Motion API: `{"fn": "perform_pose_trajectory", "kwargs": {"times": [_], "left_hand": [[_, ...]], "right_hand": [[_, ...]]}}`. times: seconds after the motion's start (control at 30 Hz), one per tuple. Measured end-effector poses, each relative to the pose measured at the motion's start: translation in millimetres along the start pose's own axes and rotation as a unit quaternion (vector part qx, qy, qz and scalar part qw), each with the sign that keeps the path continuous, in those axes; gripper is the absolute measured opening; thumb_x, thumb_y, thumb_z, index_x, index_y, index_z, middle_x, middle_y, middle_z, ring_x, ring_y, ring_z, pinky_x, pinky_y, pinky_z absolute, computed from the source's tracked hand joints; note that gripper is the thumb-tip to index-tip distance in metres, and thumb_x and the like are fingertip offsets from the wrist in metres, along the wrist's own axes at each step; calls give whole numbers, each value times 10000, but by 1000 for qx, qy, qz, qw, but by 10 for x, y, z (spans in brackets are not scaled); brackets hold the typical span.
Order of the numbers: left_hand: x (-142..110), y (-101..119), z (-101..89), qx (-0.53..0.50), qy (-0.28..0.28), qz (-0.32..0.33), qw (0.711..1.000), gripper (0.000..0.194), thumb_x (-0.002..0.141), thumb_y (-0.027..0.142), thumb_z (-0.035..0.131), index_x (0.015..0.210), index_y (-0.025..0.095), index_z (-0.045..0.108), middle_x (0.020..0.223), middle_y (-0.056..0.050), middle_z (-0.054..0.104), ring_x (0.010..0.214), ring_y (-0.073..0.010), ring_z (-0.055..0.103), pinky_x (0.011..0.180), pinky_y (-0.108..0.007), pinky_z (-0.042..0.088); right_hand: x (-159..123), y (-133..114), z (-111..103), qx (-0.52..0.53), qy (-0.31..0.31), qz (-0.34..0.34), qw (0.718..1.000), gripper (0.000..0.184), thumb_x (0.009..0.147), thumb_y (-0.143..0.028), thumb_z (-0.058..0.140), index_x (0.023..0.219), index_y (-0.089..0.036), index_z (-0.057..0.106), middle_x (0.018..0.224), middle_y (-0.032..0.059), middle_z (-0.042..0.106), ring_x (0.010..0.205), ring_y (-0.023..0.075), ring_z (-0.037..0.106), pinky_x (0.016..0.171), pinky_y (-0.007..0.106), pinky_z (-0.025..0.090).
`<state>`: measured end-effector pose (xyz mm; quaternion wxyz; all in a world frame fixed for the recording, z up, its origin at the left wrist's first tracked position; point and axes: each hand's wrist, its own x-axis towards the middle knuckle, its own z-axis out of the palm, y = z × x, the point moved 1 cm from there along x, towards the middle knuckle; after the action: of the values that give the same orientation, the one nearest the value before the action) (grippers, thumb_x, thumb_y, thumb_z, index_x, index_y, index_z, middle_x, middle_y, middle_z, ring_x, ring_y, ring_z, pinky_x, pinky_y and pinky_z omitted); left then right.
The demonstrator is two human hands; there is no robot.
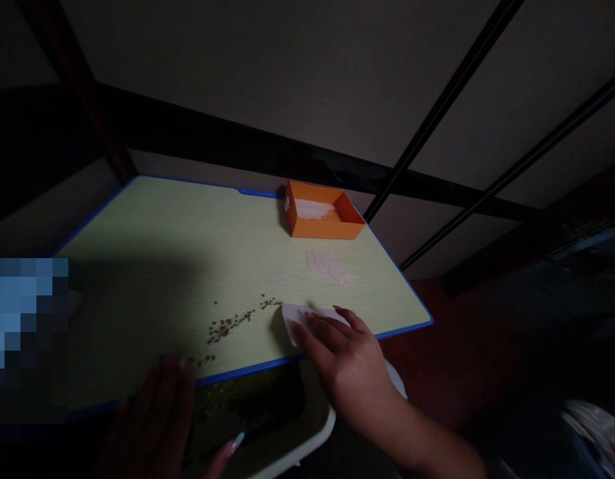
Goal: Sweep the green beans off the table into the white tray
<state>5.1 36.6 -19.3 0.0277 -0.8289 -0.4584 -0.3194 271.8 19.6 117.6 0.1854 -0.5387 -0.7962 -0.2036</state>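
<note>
My right hand (354,366) is closed on a white card or stiff paper (293,320), held low over the table beside a scattered line of small green beans (230,326). Dim and partly in shadow, my left hand (157,412) lies at the near table edge with fingers stretched out and the thumb apart, close to a few stray beans. Below that edge, between the hands, is a container with a pale rim (317,432); many small green grains (242,392) show inside it.
The pale green table (177,219) has a blue edge. At its back stands an orange box (327,229) with white grains inside. A patch of similar white grains (330,268) lies in front of the box. A panelled wall (237,73) rises behind. Pixelation covers the left side.
</note>
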Motion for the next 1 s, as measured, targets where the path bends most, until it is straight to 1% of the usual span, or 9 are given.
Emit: {"fn": "perform_pose_trajectory", "kwargs": {"times": [0.07,0.17,0.3,0.43,0.6,0.73,0.83,0.9,1.0], "left_hand": [[3,0,-2,2,-2,-2,1000,930,807,504,561,1605,299,130,1743,-70,209,1572,-424,299,1165,-745,414],[24,7,-21,17,4,15,1000,913,820,478,587,1602,270,162,1740,-79,216,1570,-410,309,1165,-696,438],[49,32,-59,12,2,23,1000,923,823,466,597,1601,223,166,1749,-92,173,1583,-410,277,1197,-699,392],[52,60,-70,2,1,12,1000,901,831,458,583,1602,251,165,1750,-74,180,1592,-381,268,1236,-679,350],[28,53,-33,-1,10,8,1000,910,822,468,595,1600,272,166,1736,-89,242,1572,-388,312,1224,-674,368],[8,34,-27,1,-2,5,1000,921,810,499,577,1602,270,165,1741,-88,227,1580,-411,287,1212,-700,370],[6,45,-33,-2,-8,-13,1000,933,799,520,554,1605,299,139,1741,-72,228,1563,-433,318,1166,-747,406],[10,57,-32,-2,-4,-13,1000,937,795,511,545,1606,291,132,1743,-75,219,1551,-450,333,1138,-773,419],[17,62,-21,1,4,-2,1000,939,789,491,549,1606,273,141,1743,-81,218,1533,-461,358,1122,-768,436]], "right_hand": [[3,5,7,0,0,2,1000,350,954,-95,496,1167,-181,760,1085,81,824,973,244,793,912,437,583],[10,19,23,-2,7,-1,1000,349,959,-99,487,1165,-182,756,1085,79,824,971,237,791,919,435,569],[23,35,48,0,3,2,1000,336,962,-104,503,1173,-196,748,1096,70,823,973,228,786,930,432,553],[37,30,61,1,4,3,1000,337,968,-108,495,1172,-200,747,1089,69,823,968,234,786,941,447,545],[38,13,29,14,13,-10,1000,341,991,-123,469,1165,-206,750,1069,68,824,956,224,785,959,453,542],[25,28,-32,23,22,-13,999,329,998,-117,480,1180,-196,743,1082,69,822,970,218,782,981,455,536],[33,47,-60,25,27,-7,999,328,1000,-109,484,1184,-193,741,1088,67,822,989,221,780,986,455,534],[54,51,-55,27,26,-10,999,335,996,-104,478,1172,-198,747,1073,60,824,971,216,783,989,455,534],[97,40,-17,27,21,-24,999,349,992,-108,462,1165,-199,752,1076,60,824,947,214,784,981,460,540]]}}
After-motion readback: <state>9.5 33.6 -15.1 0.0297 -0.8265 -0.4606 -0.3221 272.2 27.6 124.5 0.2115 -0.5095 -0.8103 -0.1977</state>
